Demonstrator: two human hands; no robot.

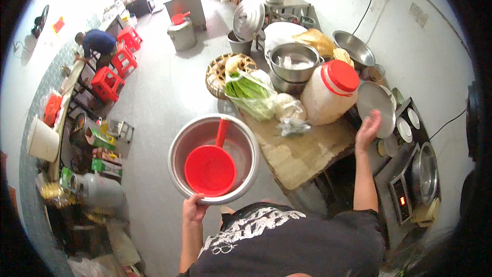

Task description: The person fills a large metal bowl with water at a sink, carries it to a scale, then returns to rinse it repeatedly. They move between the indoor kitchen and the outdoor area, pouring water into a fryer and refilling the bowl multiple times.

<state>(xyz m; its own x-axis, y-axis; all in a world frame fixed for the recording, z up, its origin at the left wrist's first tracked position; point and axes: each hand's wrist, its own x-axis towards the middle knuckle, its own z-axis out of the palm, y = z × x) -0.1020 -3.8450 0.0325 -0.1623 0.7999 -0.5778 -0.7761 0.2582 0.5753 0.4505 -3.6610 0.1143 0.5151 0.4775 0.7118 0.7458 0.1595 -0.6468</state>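
Note:
My left hand point(195, 208) grips the near rim of a large round metal basin point(251, 154), thumb over the edge. Inside the basin lies a red plastic dipper point(210, 170), its handle leaning on the far rim. My right hand point(369, 130) is raised at the right, in front of a round metal lid point(374, 104); whether it touches the lid I cannot tell. Left of that lid stands a large plastic jar with a red lid point(329, 94). Bagged leafy greens point(250, 90) and another clear bag with pale contents point(290, 107) lie on the table's worn covering point(296, 154).
Stacked metal bowls point(294, 61) and a woven basket point(215, 79) stand beyond the greens. At the right is an induction cooker point(401, 200) with a lit display and a metal pan point(426, 173). Red stools point(107, 84), a gas cylinder point(100, 188) and a bending person point(100, 46) are at the left.

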